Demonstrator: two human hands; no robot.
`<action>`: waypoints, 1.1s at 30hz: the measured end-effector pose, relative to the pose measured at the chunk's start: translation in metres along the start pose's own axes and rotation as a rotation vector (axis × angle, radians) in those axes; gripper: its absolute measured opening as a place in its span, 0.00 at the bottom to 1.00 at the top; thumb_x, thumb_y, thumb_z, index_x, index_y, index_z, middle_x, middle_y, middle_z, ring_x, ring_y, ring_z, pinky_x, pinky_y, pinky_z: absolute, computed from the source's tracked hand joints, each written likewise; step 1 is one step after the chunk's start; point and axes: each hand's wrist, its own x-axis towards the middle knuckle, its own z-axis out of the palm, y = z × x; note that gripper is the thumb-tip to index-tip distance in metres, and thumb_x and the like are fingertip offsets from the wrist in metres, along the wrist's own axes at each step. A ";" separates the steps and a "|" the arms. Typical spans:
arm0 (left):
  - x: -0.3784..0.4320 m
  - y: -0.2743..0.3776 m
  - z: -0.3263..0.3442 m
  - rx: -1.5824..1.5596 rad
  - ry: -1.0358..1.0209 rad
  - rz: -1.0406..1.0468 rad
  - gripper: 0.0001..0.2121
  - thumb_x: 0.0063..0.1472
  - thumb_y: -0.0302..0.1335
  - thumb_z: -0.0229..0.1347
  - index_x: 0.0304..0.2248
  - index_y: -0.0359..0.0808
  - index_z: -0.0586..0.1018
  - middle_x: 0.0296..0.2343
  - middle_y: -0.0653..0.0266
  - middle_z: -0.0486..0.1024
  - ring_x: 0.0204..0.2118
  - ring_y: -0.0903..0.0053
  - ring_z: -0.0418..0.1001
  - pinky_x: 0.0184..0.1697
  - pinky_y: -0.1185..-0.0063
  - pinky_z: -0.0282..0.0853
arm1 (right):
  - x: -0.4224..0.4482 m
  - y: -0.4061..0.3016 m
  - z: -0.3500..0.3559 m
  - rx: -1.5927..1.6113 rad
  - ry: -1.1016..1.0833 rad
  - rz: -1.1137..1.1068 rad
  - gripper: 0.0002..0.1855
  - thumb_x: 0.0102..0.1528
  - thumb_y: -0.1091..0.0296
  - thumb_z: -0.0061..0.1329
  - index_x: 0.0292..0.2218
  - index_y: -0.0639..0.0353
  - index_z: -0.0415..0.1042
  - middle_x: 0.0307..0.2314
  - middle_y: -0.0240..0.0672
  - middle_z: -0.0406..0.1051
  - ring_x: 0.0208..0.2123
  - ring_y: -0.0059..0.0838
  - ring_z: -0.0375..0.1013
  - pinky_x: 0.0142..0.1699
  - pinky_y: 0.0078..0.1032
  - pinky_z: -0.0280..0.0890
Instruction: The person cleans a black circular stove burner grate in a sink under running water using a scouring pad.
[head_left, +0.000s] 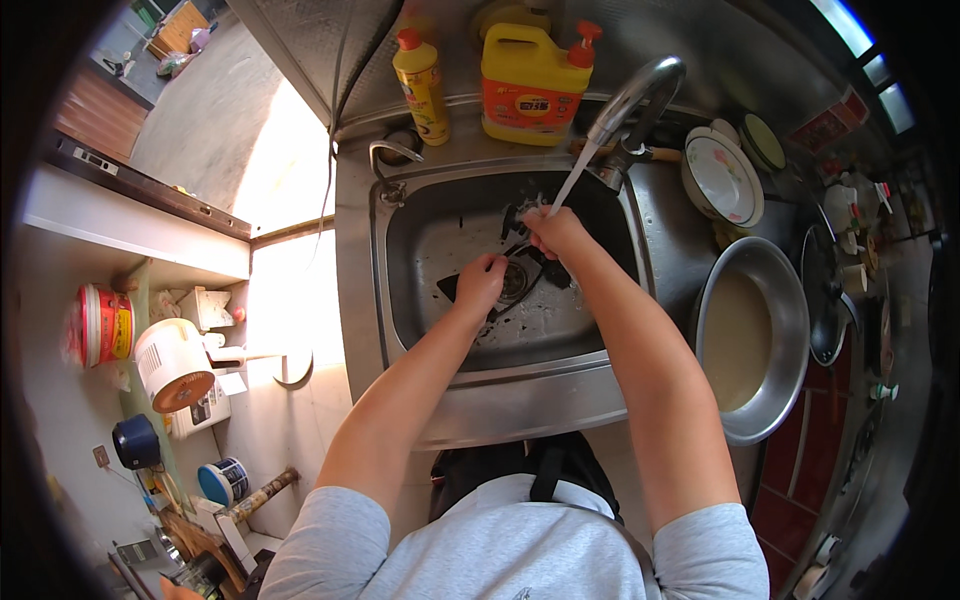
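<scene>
Water runs from the curved chrome faucet into a stainless steel sink. Under the stream, my right hand is closed on dark, wet, strip-like material whose kind I cannot tell. To its lower left, my left hand pinches a dark strip just above the sink drain. A dark flat piece shows beside the left hand. Small dark scraps are scattered over the basin floor, and a long dark strand curves round the drain.
Behind the sink stand a yellow bottle and a yellow pump jug. A small spout rises at the back left corner. At right are a floral enamel bowl and a large metal basin holding cloudy liquid.
</scene>
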 end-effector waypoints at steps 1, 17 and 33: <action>-0.003 -0.002 -0.005 -0.012 0.000 0.000 0.13 0.52 0.32 0.45 0.31 0.30 0.72 0.23 0.62 0.69 0.26 0.77 0.65 0.31 0.81 0.58 | -0.002 -0.003 0.002 0.009 -0.014 -0.031 0.10 0.49 0.62 0.42 0.25 0.60 0.66 0.12 0.30 0.62 0.10 0.18 0.58 0.14 0.18 0.55; -0.041 -0.023 -0.067 -0.577 -0.044 -0.086 0.10 0.55 0.32 0.48 0.30 0.32 0.73 0.21 0.74 0.65 0.23 0.89 0.56 0.28 0.89 0.53 | -0.013 -0.038 -0.010 -0.855 -0.004 -0.202 0.16 0.48 0.57 0.39 0.33 0.58 0.70 0.32 0.41 0.68 0.37 0.36 0.67 0.39 0.28 0.63; -0.040 -0.040 -0.082 -1.011 -0.178 -0.147 0.08 0.56 0.31 0.47 0.29 0.34 0.71 0.20 0.74 0.63 0.22 0.86 0.56 0.27 0.87 0.53 | -0.026 -0.012 -0.012 -0.730 -0.055 -0.418 0.18 0.44 0.61 0.47 0.37 0.58 0.66 0.31 0.44 0.68 0.35 0.42 0.67 0.40 0.31 0.62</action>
